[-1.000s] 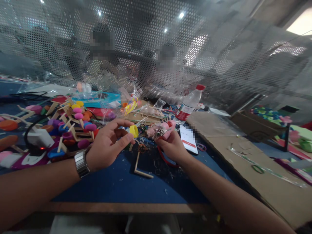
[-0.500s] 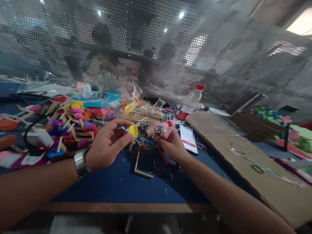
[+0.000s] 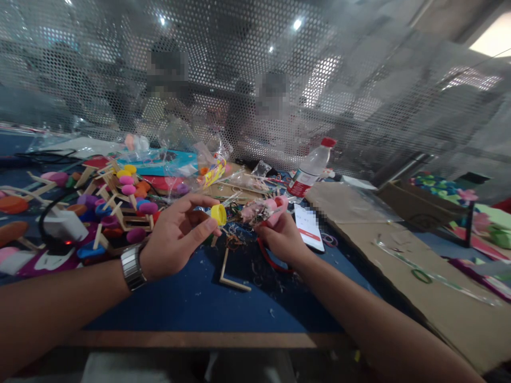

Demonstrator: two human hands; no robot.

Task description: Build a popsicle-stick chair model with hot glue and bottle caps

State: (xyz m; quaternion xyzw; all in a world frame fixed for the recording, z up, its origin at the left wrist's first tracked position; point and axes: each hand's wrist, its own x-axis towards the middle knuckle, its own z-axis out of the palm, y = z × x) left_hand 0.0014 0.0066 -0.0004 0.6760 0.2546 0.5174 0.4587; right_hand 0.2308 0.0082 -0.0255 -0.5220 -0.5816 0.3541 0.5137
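Note:
My left hand (image 3: 179,234) pinches a yellow bottle cap (image 3: 219,214) between thumb and fingers, its open side turned to the right. My right hand (image 3: 283,239) is closed around a pink hot glue gun (image 3: 277,208), whose front end is caked with glue strands and scraps and points left at the cap. A small gap separates the two. Below them, an L-shaped piece of wooden sticks (image 3: 235,284) lies on the blue tabletop (image 3: 191,308). A red loop (image 3: 275,261) shows under my right hand.
Colourful caps with wooden sticks (image 3: 128,199) pile up at left beside a white plug (image 3: 64,226). Behind my right hand are a phone (image 3: 309,230) and a plastic bottle (image 3: 309,173). Cardboard (image 3: 383,255) covers the right side; a perforated metal screen (image 3: 223,80) stands behind.
Both hands stay almost in place with the cap and the glue gun. The glue gun's front has shifted very slightly; nothing was picked up or let go.

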